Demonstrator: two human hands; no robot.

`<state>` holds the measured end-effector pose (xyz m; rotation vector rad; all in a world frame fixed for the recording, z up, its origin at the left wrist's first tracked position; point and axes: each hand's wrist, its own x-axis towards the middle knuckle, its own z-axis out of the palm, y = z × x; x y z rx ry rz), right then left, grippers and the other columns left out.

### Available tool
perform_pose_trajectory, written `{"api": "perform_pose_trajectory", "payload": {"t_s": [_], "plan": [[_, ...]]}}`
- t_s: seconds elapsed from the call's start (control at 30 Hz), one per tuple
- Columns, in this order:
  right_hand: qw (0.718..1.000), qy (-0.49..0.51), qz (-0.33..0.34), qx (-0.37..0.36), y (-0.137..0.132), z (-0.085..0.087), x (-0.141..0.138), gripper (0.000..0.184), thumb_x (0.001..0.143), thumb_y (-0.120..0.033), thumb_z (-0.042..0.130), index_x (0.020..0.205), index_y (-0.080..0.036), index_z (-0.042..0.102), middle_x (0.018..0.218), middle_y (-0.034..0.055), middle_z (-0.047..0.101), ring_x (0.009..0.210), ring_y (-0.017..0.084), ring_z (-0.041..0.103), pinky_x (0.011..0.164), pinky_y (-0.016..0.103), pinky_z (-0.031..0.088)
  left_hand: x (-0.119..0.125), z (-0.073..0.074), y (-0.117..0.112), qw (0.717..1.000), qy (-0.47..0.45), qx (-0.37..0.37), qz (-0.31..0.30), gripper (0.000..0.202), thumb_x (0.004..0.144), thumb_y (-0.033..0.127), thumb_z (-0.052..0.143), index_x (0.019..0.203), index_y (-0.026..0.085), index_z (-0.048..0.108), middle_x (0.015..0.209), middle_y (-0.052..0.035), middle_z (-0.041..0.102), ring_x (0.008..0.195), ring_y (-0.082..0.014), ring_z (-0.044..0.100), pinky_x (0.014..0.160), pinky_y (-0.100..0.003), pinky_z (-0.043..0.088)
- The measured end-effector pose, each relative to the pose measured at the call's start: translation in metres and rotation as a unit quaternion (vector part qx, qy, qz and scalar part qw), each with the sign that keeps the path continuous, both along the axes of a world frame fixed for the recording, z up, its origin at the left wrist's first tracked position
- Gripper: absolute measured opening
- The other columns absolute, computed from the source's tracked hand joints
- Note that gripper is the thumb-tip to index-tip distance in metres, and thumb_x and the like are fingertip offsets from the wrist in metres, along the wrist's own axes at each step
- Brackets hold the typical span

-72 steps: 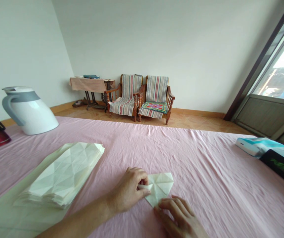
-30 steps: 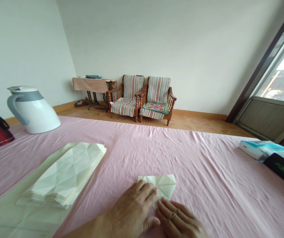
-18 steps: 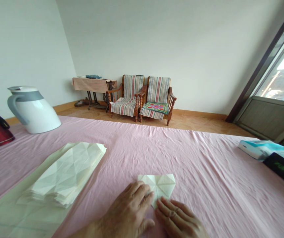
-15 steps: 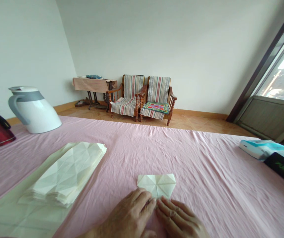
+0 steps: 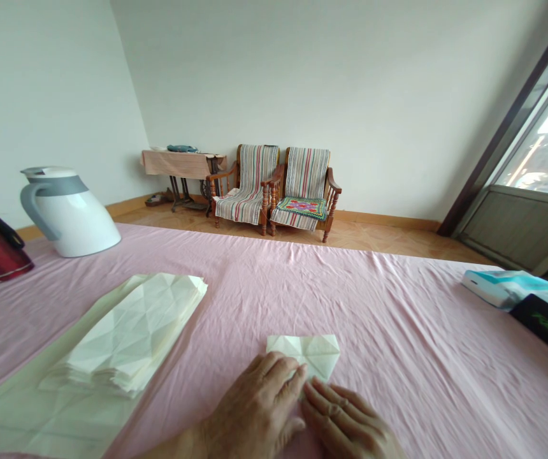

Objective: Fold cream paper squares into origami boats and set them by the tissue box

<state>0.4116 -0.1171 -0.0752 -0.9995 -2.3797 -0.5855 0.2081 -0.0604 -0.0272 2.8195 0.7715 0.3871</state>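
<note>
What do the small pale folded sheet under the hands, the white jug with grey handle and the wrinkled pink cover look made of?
Small pale folded sheet: likely matte paper, by its crisp creases.
White jug with grey handle: probably smooth, glossy plastic, from its soft highlight; coated metal is possible.
Wrinkled pink cover: seemingly matte cloth, by its loose ripples.

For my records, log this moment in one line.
left hand: on folded paper | right hand: at its near end | creased stack: left of hands

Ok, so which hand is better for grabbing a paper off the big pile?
Probably the left hand: it's nearer the pile. The right hand is on its far side, so it would likely reach across. Both touch the small folded paper.
</note>
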Motion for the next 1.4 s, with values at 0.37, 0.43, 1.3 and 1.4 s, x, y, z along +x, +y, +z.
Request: {"api": "perform_pose_trajectory", "payload": {"t_s": [0.37, 0.43, 1.3, 1.4], "plan": [[0.999, -0.003, -0.048, -0.023, 0.001, 0.008, 0.002, 0.040, 0.087, -0.010, 0.037, 0.119, -0.009, 0.061, 0.117, 0.0064, 0.067, 0.106, 0.018, 0.064, 0.087, 0.026, 0.054, 0.003, -0.005, 0.003, 0.998, -0.028, -0.015, -0.054, 0.048, 0.088, 0.025, 0.066, 0.131, 0.011, 0.051, 0.125, -0.0085, 0.061, 0.112, -0.0229, 0.054, 0.102, -0.034, 0.044], [0.998, -0.006, -0.057, -0.020, 0.001, 0.009, 0.005, 0.042, 0.082, -0.008, 0.038, 0.116, -0.010, 0.062, 0.116, 0.0062, 0.067, 0.104, 0.018, 0.066, 0.085, 0.025, 0.055, 0.002, -0.009, 0.005, 0.997, -0.023, 0.003, -0.073, 0.048, 0.088, 0.027, 0.065, 0.131, 0.012, 0.051, 0.126, -0.0085, 0.061, 0.111, -0.0234, 0.054, 0.101, -0.034, 0.044], [0.947, 0.238, -0.152, -0.150, 0.034, 0.008, 0.017, 0.044, 0.085, -0.015, 0.048, 0.129, -0.023, 0.045, 0.121, 0.0087, 0.057, 0.113, 0.025, 0.053, 0.092, 0.045, 0.046, 0.005, -0.004, 0.014, 0.988, -0.020, 0.094, -0.121, 0.012, 0.096, 0.013, 0.051, 0.100, 0.016, 0.062, 0.099, -0.0045, 0.067, 0.092, -0.0179, 0.058, 0.086, -0.029, 0.048], [0.947, 0.239, -0.140, -0.164, 0.043, 0.007, 0.015, 0.042, 0.084, -0.014, 0.051, 0.125, -0.024, 0.049, 0.115, 0.0070, 0.061, 0.108, 0.025, 0.054, 0.090, 0.046, 0.044, 0.004, -0.006, 0.015, 0.987, -0.018, 0.100, -0.124, 0.014, 0.096, 0.013, 0.051, 0.106, 0.015, 0.061, 0.100, -0.0044, 0.067, 0.094, -0.0182, 0.058, 0.087, -0.030, 0.047]]}}
